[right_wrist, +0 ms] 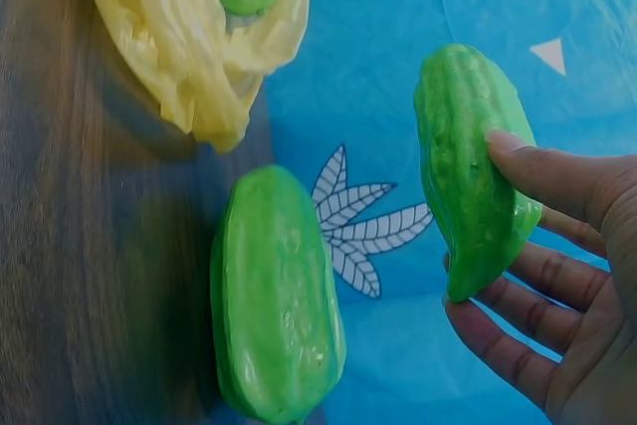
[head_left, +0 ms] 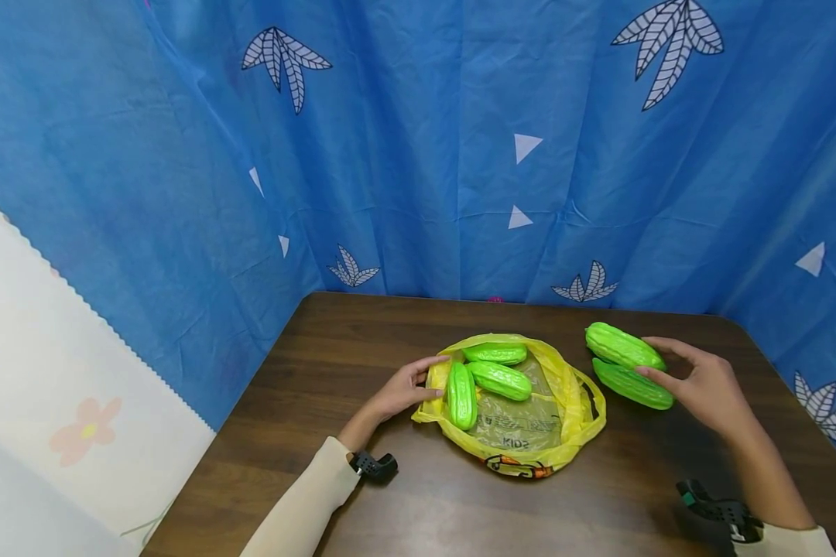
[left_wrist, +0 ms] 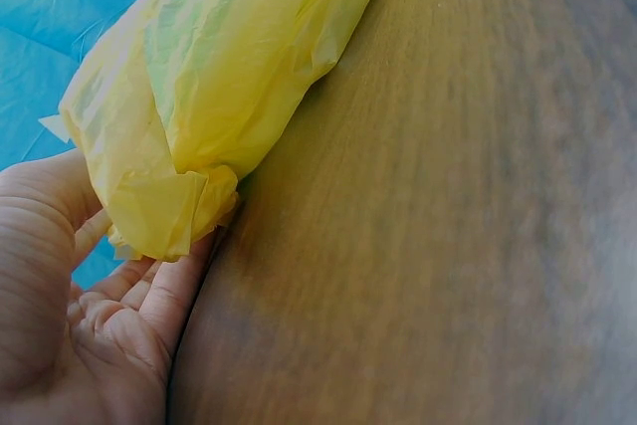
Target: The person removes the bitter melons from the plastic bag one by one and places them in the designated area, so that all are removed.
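Yellow bag (head_left: 525, 418) at the centre of the clock face, on a brown bench (head_left: 432, 503), mouth spread open upward. Inside, three ridged green gourds: first gourd (head_left: 495, 353) along the rim near 11 o'clock; second gourd (head_left: 501, 381) just inward of it; third gourd (head_left: 462, 396) by the wall between 9 and 10 o'clock. Orange-and-black print (head_left: 519, 466) on the bag's outer side at 6 o'clock. Left hand (head_left: 400, 391) between 9 and 10 o'clock, thumb and fingers gripping the bag's side. Right hand (head_left: 705, 387) near 3 o'clock, thumb and fingers pinching a fourth gourd (head_left: 621, 345) at 2 o'clock, outside the bag and raised off the bench. Fifth gourd (head_left: 630, 384) between 2 and 3 o'clock, lying on the bench near the bag. Blue curtain (head_left: 418, 155) beyond, at 12 o'clock.
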`<state>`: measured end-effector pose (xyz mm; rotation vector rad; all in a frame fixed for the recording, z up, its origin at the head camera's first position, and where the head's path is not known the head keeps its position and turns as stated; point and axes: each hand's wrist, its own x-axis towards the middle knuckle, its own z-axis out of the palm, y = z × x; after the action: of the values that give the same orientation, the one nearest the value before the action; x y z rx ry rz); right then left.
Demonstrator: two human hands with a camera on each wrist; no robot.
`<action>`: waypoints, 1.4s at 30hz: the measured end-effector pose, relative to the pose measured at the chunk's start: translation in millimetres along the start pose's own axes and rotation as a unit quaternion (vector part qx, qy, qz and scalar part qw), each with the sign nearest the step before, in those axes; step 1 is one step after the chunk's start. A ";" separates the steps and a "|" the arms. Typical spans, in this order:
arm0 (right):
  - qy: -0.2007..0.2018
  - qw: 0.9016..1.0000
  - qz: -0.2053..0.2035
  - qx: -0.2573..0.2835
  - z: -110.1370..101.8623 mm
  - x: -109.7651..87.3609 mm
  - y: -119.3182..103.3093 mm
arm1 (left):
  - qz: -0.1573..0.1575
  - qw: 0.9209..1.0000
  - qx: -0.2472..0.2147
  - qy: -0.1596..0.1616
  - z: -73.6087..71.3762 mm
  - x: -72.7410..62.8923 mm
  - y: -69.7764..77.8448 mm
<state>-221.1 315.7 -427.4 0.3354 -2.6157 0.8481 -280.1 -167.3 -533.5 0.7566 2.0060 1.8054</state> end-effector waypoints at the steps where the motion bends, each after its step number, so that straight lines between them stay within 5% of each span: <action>1: 0.000 1.000 0.001 -0.001 0.2 0.0 1.7 | 0.000 1.000 0.001 0.000 0.0 -0.1 0.0; 19: 0.007 0.997 0.074 0.029 -0.9 -4.3 34.8 | -0.008 1.000 -0.009 0.000 0.5 -4.2 -0.4; 42: 0.067 0.977 0.182 0.090 -7.3 -14.7 68.7 | 0.005 1.000 -0.002 -0.001 0.6 -0.1 2.0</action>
<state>-228.7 376.0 -463.4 -0.1598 -2.5150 1.1850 -279.3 -166.7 -531.6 0.7697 2.0001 1.8125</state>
